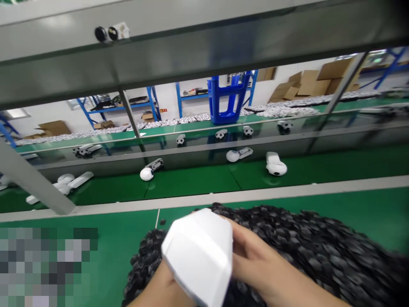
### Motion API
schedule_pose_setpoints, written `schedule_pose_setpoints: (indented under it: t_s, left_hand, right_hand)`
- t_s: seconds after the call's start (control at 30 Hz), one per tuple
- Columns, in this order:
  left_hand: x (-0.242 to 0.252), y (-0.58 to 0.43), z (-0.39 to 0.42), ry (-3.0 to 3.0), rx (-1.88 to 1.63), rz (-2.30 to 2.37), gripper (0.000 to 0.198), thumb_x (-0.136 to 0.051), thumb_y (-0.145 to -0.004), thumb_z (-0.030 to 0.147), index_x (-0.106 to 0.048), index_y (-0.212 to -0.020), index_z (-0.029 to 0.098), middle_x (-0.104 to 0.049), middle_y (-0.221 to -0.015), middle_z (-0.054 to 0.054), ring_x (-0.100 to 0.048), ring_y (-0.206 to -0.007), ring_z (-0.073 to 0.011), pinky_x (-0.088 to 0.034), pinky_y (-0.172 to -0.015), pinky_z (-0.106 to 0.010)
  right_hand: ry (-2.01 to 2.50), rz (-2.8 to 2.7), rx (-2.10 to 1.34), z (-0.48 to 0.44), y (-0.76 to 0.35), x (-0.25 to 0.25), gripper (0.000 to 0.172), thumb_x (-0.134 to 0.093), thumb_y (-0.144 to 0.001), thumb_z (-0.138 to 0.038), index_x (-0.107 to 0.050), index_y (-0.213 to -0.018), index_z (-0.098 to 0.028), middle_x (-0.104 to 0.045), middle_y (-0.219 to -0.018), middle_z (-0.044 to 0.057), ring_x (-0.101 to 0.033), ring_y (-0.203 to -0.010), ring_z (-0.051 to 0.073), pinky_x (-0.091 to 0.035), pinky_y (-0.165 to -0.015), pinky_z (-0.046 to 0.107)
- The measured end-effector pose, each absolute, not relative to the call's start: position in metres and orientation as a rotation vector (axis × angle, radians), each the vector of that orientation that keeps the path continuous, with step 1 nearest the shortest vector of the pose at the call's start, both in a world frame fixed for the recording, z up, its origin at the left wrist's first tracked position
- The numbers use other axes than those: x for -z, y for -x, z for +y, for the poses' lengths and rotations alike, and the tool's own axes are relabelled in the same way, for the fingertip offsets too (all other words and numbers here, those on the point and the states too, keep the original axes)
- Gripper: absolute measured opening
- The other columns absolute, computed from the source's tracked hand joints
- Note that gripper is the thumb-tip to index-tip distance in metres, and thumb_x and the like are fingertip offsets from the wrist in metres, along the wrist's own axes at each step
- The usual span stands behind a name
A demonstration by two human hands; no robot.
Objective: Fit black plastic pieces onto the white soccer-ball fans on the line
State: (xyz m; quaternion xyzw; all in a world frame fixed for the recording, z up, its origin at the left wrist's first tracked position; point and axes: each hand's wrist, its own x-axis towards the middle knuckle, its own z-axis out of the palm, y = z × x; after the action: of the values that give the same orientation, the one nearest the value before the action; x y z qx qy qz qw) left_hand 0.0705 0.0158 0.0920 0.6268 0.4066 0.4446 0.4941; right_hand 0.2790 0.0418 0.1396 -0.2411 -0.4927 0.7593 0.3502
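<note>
A white faceted plastic housing (200, 251) is held up close in front of me, between both hands. My right hand (251, 251) is closed on its right side, with the fingertips partly hidden behind it. My left hand (168, 281) supports it from below and the left; most of those fingers are out of sight behind the white part. Under and beyond my hands spreads a large heap of small flat black pieces (306, 238) on the green bench (108, 256).
Behind a pale rail, a green conveyor belt (188, 181) carries several white parts with round ends, including a white round-headed piece (276, 164). A grey post (35, 175) stands at left, and a grey beam (179, 55) crosses overhead. Farther back is a blue plastic stool (225, 117).
</note>
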Motion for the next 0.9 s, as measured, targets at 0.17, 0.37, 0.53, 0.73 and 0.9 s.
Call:
schedule_pose_setpoints:
  t_s: [0.17, 0.37, 0.53, 0.73, 0.9]
  left_hand:
    - [-0.095, -0.064, 0.009, -1.436, -1.086, 1.106, 0.060, -0.086, -0.093, 0.060, -0.073, -0.149, 0.043, -0.086, -0.127, -0.005, -0.066, -0.148, -0.0452, -0.070, -0.109, -0.062]
    - [-0.099, -0.074, -0.001, -1.345, -1.099, 1.242, 0.063, -0.077, -0.096, 0.071, -0.075, -0.145, 0.032, -0.085, -0.127, -0.010, -0.065, -0.149, -0.0417, -0.063, -0.119, -0.060]
    - [-0.124, -0.081, -0.004, -1.203, -1.057, 1.215, 0.056, -0.085, -0.095, 0.062, -0.076, -0.138, 0.028, -0.083, -0.125, -0.010, -0.069, -0.142, -0.0389, -0.061, -0.119, -0.054]
    - [-0.170, -0.081, 0.009, -1.066, -0.994, 1.215, 0.069, -0.102, -0.079, 0.051, -0.070, -0.135, 0.027, -0.076, -0.094, 0.000, -0.067, -0.080, -0.0154, -0.055, -0.069, -0.021]
    - [-0.173, -0.074, 0.023, -1.222, -1.006, 1.377, 0.050, -0.092, -0.090, 0.057, -0.075, -0.122, 0.023, -0.078, -0.103, -0.003, -0.067, -0.089, -0.0183, -0.054, -0.076, -0.024]
  right_hand:
    - [0.563, -1.197, -1.998, 0.037, -0.278, -0.155, 0.043, -0.099, -0.091, -0.036, -0.085, -0.131, -0.033, -0.084, -0.134, 0.000, -0.075, -0.133, 0.023, -0.056, -0.115, 0.033]
    - [0.603, -1.196, -1.938, 0.031, -0.273, -0.145, 0.041, -0.092, -0.096, -0.036, -0.081, -0.135, -0.032, -0.080, -0.141, 0.001, -0.072, -0.135, 0.025, -0.054, -0.117, 0.037]
    - [0.653, -1.293, -1.954, 0.038, -0.281, -0.155, 0.053, -0.092, -0.094, -0.042, -0.073, -0.140, -0.025, -0.077, -0.143, 0.003, -0.068, -0.138, 0.024, -0.050, -0.121, 0.035]
    - [1.190, -2.231, -1.373, 0.047, -0.307, -0.179, 0.048, -0.087, -0.098, -0.040, -0.064, -0.138, -0.026, -0.081, -0.126, 0.004, -0.080, -0.112, 0.026, -0.064, -0.091, 0.035]
    - [1.619, -2.718, -0.746, 0.040, -0.290, -0.166, 0.017, -0.092, -0.082, -0.007, -0.078, -0.087, -0.014, -0.084, -0.089, 0.019, -0.084, -0.092, 0.050, -0.061, -0.081, 0.050]
